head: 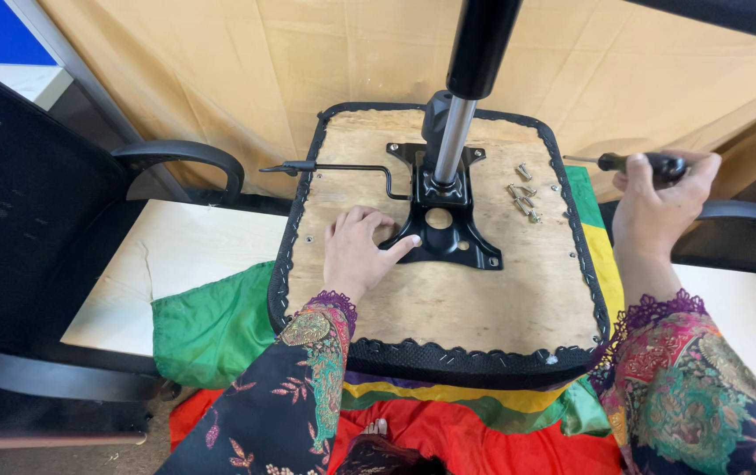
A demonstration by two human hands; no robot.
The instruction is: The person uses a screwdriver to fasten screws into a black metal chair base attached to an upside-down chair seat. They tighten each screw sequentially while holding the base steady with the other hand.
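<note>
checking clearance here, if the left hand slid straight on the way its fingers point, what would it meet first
The left hand lies on the wooden seat base, its fingers pointing up and right. It would first meet the black metal plate, which its fingertips already seem to touch, though depth is unclear.

You've got bare wood near the front edge of the upturned plywood seat base. Black metal plate w/ upright silver post blocks the middle; loose silver bolts sit on its right.
</note>
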